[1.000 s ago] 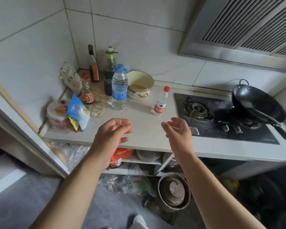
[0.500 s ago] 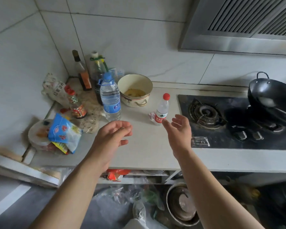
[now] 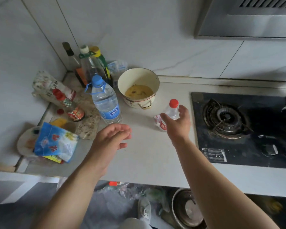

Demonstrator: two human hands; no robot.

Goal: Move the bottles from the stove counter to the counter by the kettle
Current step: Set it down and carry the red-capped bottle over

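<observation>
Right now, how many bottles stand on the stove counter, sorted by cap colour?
Red cap: 2 (small clear bottle, sauce bottle)
Blue cap: 1 (water bottle)
White cap: 1 (green-handled bottle)
Yellow cap: 1 (green-labelled bottle)
Dark cap: 1 (slim bottle)
Total: 6

The pale stone counter has a black glass gas hob at its right. Just left of the hob stands a small clear plastic bottle with a red cap. Behind it is a cream enamel pot holding yellowish dregs. Left of the pot stands a large clear water bottle with a blue cap. Three taller bottles crowd the corner: a dark-capped glass bottle, a white-capped clear bottle and a yellow-capped bottle. Nearer the left edge are a small red-capped sauce bottle and a blue printed plastic packet lying on a white round plate.
</observation>
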